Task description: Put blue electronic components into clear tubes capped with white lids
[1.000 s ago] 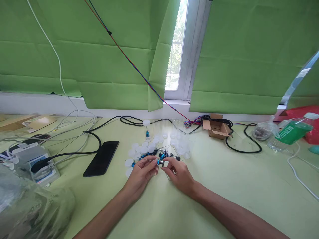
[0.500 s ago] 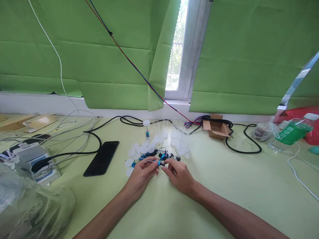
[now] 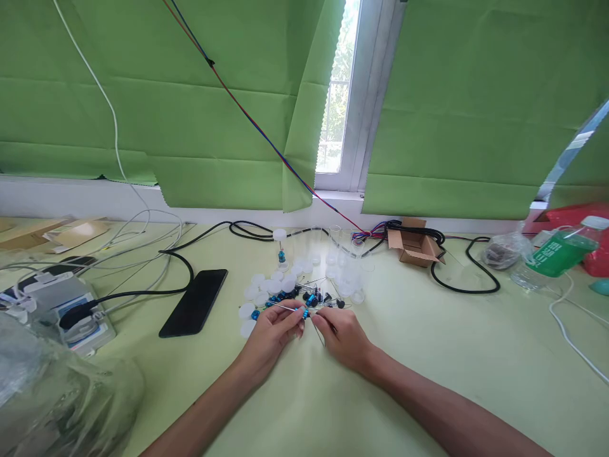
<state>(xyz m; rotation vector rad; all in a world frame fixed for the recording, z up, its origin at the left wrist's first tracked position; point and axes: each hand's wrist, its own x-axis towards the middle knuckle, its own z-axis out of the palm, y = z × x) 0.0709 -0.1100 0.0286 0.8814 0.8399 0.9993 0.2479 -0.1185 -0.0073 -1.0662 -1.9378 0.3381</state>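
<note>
Meeting over the worktop (image 3: 304,406), the left hand (image 3: 276,327) and right hand (image 3: 343,333) are nearly closed. The left pinches a small blue part (image 3: 305,314); what the right holds, I cannot tell. Much of that part and some of a thin rod (image 3: 284,307) lie hidden.

Blue fitting (image 3: 305,313): metallic look, glossy. Rod (image 3: 284,307): bare metal, thin, smooth, bright. Caps (image 3: 257,279): milky plastic, softly matt. Tubes (image 3: 335,238): clear plastic by appearance, glossy. Table (image 3: 428,355): smooth top, faint sheen. Phone (image 3: 194,304): smooth, dark, glossy face. Box (image 3: 415,256): matt cardboard. Bottle (image 3: 554,252): clear, shiny plastic. Bag (image 3: 71,400): crinkled transparent film, glossy highlights. Blinds (image 3: 476,114): matt cloth, creased. Cable (image 3: 464,291): smooth plastic or rubber sheath; which cannot be told.
</note>
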